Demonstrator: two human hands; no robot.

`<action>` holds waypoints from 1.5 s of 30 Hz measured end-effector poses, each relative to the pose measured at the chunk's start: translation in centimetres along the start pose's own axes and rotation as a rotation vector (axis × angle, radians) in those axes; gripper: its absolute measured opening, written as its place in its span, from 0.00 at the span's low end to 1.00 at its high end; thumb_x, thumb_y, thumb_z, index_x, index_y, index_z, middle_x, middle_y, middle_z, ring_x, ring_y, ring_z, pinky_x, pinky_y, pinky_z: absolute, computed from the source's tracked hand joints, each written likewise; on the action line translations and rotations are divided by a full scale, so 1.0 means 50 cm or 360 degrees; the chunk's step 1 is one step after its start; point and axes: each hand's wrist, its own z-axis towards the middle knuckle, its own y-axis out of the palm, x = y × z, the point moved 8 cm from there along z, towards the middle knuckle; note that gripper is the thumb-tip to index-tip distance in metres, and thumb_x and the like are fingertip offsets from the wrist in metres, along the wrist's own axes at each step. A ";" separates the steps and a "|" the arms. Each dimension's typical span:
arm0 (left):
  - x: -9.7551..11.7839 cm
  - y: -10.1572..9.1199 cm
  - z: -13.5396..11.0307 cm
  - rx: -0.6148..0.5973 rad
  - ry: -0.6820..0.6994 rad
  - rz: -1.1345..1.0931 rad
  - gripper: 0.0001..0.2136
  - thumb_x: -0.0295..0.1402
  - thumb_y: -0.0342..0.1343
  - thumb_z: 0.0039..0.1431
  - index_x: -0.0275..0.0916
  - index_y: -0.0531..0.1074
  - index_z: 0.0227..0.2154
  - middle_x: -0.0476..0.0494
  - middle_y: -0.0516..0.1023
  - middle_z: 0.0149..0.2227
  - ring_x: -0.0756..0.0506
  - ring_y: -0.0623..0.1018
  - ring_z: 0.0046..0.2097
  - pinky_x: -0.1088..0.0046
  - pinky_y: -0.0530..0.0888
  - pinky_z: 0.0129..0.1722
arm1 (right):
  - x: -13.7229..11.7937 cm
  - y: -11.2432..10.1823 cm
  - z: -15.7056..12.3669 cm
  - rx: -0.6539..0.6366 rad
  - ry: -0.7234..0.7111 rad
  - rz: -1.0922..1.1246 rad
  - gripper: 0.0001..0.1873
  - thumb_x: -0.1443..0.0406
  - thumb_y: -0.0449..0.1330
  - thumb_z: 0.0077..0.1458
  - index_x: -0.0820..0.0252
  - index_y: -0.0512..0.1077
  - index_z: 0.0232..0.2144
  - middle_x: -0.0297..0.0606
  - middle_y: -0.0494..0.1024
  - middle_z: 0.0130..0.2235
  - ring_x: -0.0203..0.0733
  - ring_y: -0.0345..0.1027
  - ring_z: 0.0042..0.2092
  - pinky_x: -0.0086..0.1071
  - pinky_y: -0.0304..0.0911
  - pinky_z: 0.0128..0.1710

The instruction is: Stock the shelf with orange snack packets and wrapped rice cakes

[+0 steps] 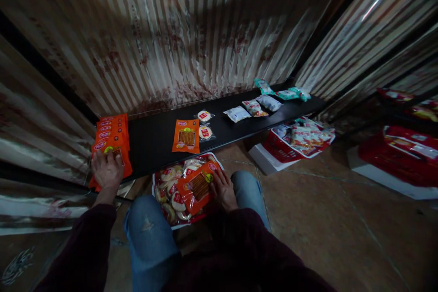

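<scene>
Orange row [112, 139]: overlapping packets at the left end of the black shelf [153, 139]; the nearest one hangs past the near edge.
Left hand [107, 169]: flat on that nearest packet, fingers spread, pressing rather than gripping.
Right hand [224, 189]: fingers closed on the edge of a loose orange packet [197, 188], over the tray of round snacks [153, 188] between the knees.
Risk: the overhanging packet could slide off the shelf if the palm lifts, and a push might fan the row out.

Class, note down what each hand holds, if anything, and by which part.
The right hand holds the loose orange packet by its right edge. The left hand lies on the frontmost stacked packet; a grip cannot be told.
</scene>
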 end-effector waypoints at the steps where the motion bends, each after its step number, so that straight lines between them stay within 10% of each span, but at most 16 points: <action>1: 0.030 -0.010 -0.009 0.0013 0.0076 -0.0050 0.23 0.38 0.40 0.63 0.25 0.65 0.53 0.21 0.56 0.62 0.32 0.55 0.64 0.48 0.56 0.59 | -0.002 0.011 -0.003 -0.0029 0.0005 -0.0008 0.22 0.61 0.49 0.60 0.61 0.68 0.53 0.47 0.66 0.59 0.54 0.54 0.61 0.52 0.56 0.57; 4: 0.152 -0.023 -0.087 -0.0015 0.0357 -0.0255 0.21 0.36 0.42 0.62 0.30 0.66 0.53 0.28 0.57 0.63 0.36 0.54 0.65 0.52 0.59 0.60 | -0.017 0.032 -0.008 -0.0087 0.0020 0.0007 0.22 0.62 0.50 0.59 0.62 0.68 0.54 0.48 0.65 0.59 0.55 0.53 0.62 0.50 0.54 0.58; 8: 0.344 0.047 -0.316 -0.0566 0.1038 -0.0356 0.21 0.35 0.44 0.61 0.39 0.63 0.57 0.39 0.58 0.64 0.41 0.53 0.66 0.56 0.58 0.61 | -0.038 0.031 -0.006 -0.0146 -0.0055 0.0101 0.23 0.63 0.52 0.58 0.63 0.67 0.55 0.47 0.65 0.59 0.54 0.52 0.63 0.49 0.53 0.59; 13: 0.387 0.125 -0.487 -0.0700 0.0965 -0.0260 0.32 0.47 0.52 0.55 0.34 0.61 0.59 0.29 0.59 0.62 0.34 0.59 0.63 0.51 0.57 0.60 | -0.050 0.017 -0.005 -0.0250 -0.0131 0.0221 0.24 0.65 0.54 0.55 0.59 0.68 0.54 0.44 0.66 0.59 0.53 0.51 0.63 0.50 0.54 0.58; 25: 0.355 0.110 -0.525 -0.0778 0.0956 -0.0205 0.45 0.51 0.59 0.43 0.35 0.53 0.62 0.27 0.53 0.64 0.30 0.53 0.65 0.44 0.53 0.60 | -0.079 0.008 -0.012 -0.0350 -0.0182 0.0367 0.24 0.65 0.56 0.54 0.56 0.68 0.54 0.43 0.67 0.59 0.52 0.54 0.62 0.52 0.54 0.57; 35: 0.335 0.114 -0.506 -0.0774 0.0875 -0.0261 0.20 0.37 0.49 0.58 0.41 0.69 0.53 0.37 0.66 0.59 0.37 0.64 0.61 0.52 0.62 0.58 | -0.055 -0.012 -0.009 -0.0003 -0.0156 0.0435 0.25 0.62 0.51 0.56 0.64 0.64 0.56 0.49 0.63 0.61 0.51 0.52 0.63 0.48 0.53 0.59; 45: 0.344 0.118 -0.541 -0.0724 0.1012 -0.0293 0.20 0.40 0.49 0.59 0.41 0.67 0.54 0.38 0.64 0.61 0.38 0.60 0.63 0.51 0.63 0.58 | 0.000 -0.003 -0.010 0.0228 0.0209 0.0646 0.25 0.58 0.47 0.58 0.62 0.61 0.56 0.49 0.58 0.62 0.52 0.50 0.63 0.52 0.52 0.59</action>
